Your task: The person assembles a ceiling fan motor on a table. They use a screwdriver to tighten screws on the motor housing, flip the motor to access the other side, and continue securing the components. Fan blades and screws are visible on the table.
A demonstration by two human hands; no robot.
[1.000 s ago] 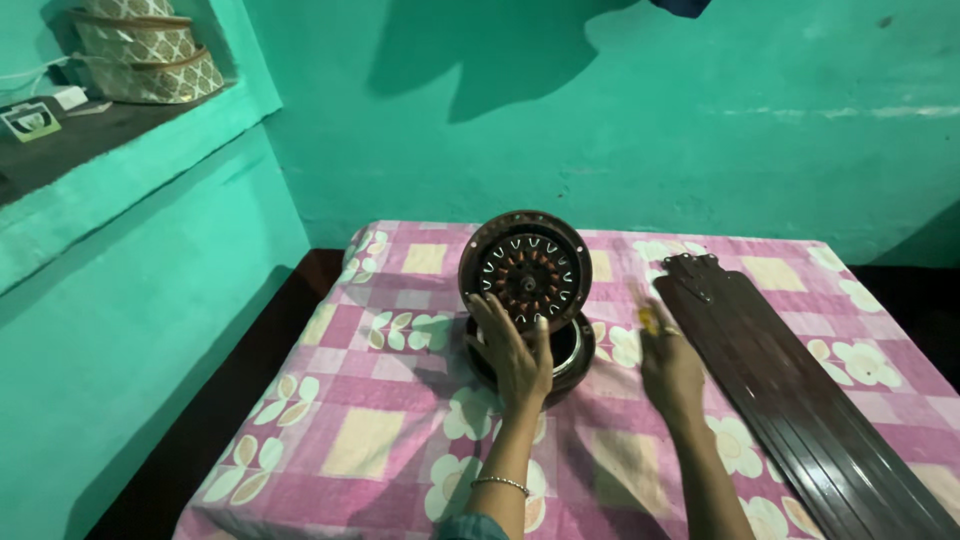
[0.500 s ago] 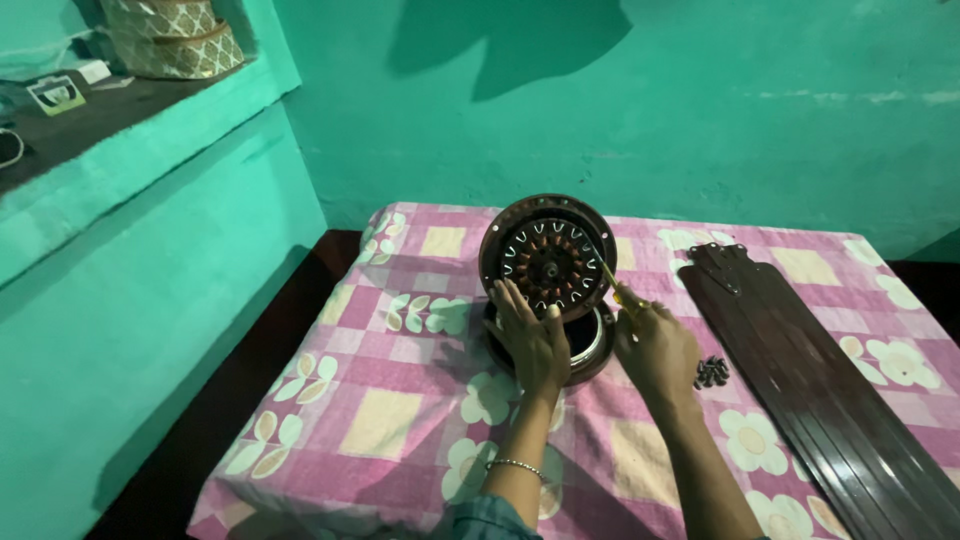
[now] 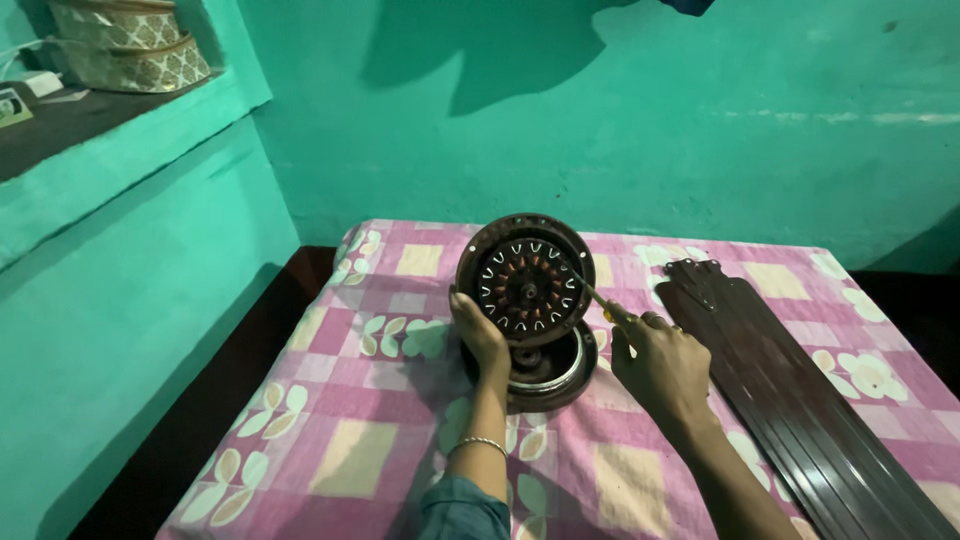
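Ceiling fan motor (image 3: 525, 285) stands tilted on edge near the middle of the table (image 3: 340, 400), open face toward the camera, copper windings and white slot liners showing around the hub. It leans on its separated round housing cover (image 3: 545, 372), which lies flat beneath and just behind it. Left hand (image 3: 480, 335) wrapped around the motor's lower left rim, fingers closed on it, steadying. Right hand (image 3: 660, 360) closed around a thin screwdriver (image 3: 592, 293), yellowish handle in the fist, tip laid against the right side of the windings. Dark brown fan blades (image 3: 790, 390) lie stacked to the right. Pink checked floral cloth covers the table. Patterned round boxes (image 3: 130, 45) on the upper-left shelf.
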